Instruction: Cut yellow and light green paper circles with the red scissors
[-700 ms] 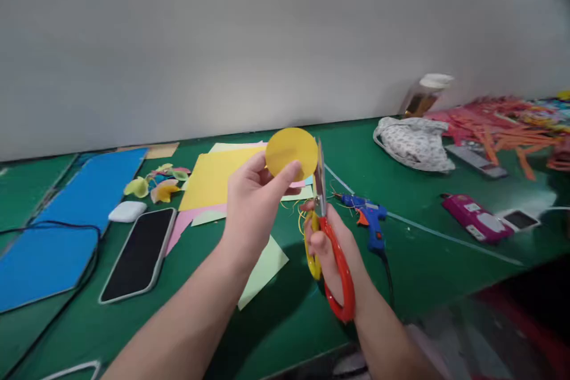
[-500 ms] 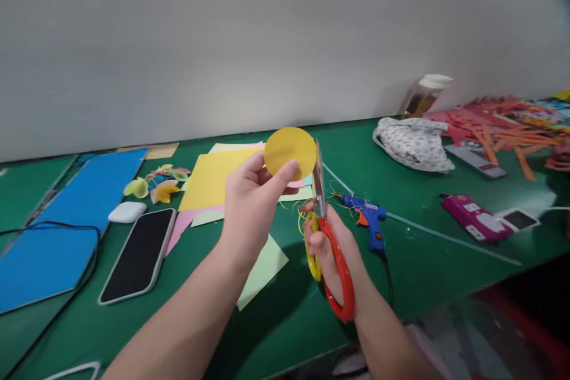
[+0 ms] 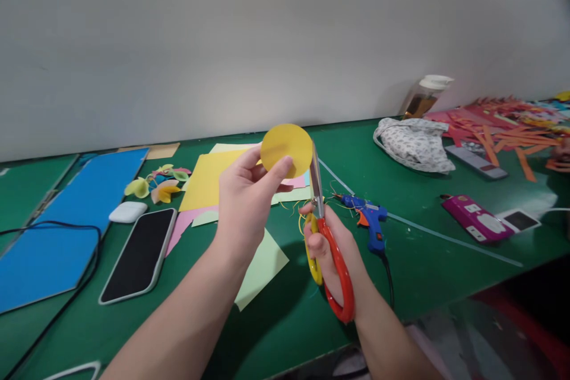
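Note:
Between thumb and fingers, my left hand (image 3: 249, 196) pinches a round yellow paper disc (image 3: 286, 145) raised above the table. My right hand (image 3: 332, 246) is wrapped round scissors (image 3: 341, 279) with one red and one yellow handle loop. The blades point upward and lie close against the disc's right edge; whether they touch it I cannot tell. Behind my left hand lie a yellow paper sheet (image 3: 207, 178) and pink and pale green sheets. A pale green piece (image 3: 265, 267) rests under my left wrist. Thin yellow paper strips (image 3: 303, 211) are scattered behind the scissors.
Right of my hands lies a blue glue gun (image 3: 374, 225) with a cord. Farther right are a patterned cloth pouch (image 3: 412, 145), a lidded jar (image 3: 425, 98), a purple pack (image 3: 474, 219) and orange strips. Leftward are a phone (image 3: 140, 255), white case (image 3: 127, 212), paper petals (image 3: 162, 184) and blue board (image 3: 57, 231).
My left hand and the yellow disc have shifted slightly left and up. The scissor blades have tilted a little to the left, while my right hand stays nearly in place.

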{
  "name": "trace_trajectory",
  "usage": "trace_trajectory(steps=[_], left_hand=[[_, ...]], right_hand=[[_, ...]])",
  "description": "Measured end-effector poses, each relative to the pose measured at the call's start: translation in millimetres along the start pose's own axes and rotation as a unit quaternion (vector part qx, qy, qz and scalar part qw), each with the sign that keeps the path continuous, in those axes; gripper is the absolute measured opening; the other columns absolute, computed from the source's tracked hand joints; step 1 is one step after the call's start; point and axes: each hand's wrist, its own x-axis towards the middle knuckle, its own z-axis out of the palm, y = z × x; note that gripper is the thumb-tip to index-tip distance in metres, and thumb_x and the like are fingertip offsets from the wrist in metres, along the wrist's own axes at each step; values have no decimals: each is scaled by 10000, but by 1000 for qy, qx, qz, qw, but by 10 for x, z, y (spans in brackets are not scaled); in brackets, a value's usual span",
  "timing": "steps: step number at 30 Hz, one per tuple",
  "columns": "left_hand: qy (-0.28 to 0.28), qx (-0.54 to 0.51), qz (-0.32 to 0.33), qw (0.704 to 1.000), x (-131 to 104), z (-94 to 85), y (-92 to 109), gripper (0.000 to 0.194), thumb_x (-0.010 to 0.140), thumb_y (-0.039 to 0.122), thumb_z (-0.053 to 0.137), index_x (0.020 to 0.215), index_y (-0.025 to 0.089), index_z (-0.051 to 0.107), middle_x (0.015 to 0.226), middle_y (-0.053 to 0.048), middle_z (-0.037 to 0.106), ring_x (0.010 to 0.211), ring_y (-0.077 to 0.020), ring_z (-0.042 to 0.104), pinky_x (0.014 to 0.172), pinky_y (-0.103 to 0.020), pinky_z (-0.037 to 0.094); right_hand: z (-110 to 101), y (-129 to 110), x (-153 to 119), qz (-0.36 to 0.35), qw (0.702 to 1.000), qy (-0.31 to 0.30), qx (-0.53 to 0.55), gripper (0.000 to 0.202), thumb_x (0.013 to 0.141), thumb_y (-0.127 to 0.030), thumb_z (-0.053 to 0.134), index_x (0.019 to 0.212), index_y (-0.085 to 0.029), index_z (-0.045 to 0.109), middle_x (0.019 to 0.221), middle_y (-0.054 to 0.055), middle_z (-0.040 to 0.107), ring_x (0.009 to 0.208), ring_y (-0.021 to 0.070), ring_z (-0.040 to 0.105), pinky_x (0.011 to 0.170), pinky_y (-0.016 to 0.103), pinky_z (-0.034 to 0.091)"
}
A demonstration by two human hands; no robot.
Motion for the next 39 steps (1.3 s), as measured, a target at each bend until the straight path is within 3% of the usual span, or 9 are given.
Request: trace_trajectory(steps=[3, 5, 11, 18, 30, 39], left_hand=[[7, 6, 1, 1000, 10, -20, -2, 265, 713, 276, 797, 947, 176, 719, 776, 4, 753, 689, -119, 697, 542, -169, 570], [6, 14, 6, 1000, 20, -33, -1, 272, 716, 292, 793, 949, 176, 715, 775, -2, 752, 692, -130, 700, 552, -186, 576], [15, 20, 12, 1000, 53, -55, 10, 280, 715, 320, 790, 942, 176, 708, 761, -4, 742, 686, -138, 696, 549, -197, 574], [9, 35, 12, 999, 37, -38, 36, 286, 737, 329, 772, 971, 184, 692, 812, -9, 739, 720, -148, 704, 553, -204, 582], [-5, 12, -9, 1000, -25, 11, 51, 285, 720, 327, 779, 928, 156, 686, 859, -46, 732, 754, -179, 708, 528, -203, 550], [-17, 37, -33, 999, -41, -8, 55, 222, 710, 343, 782, 817, 160, 716, 781, -41, 729, 730, -174, 686, 535, -216, 518]], right_hand=[[-30, 51, 1, 6, 1000, -5, 0, 477, 844, -670, 563, 1052, -241, 588, 654, -52, 432, 515, 91, 409, 493, 212, 362], [-37, 64, -2, 5, 1000, -10, -4, 449, 858, -642, 566, 1060, -242, 587, 659, -52, 431, 512, 88, 413, 493, 208, 361], [11, 0, -16, 6, 1000, -9, -13, 630, 713, -776, 614, 1028, -233, 570, 643, -66, 404, 528, 96, 366, 507, 226, 356], [-11, -18, -34, 25, 999, -19, -9, 583, 732, -749, 622, 1043, -257, 582, 685, -54, 403, 536, 96, 392, 505, 222, 393], [-28, 148, 29, 25, 991, -80, 101, 927, 463, -851, 702, 1171, -266, 575, 781, -25, 470, 589, 120, 482, 517, 250, 448], [-48, 30, -7, 31, 995, -85, 49, 925, 508, -855, 670, 1186, -240, 536, 802, -24, 487, 627, 124, 451, 568, 263, 400]])
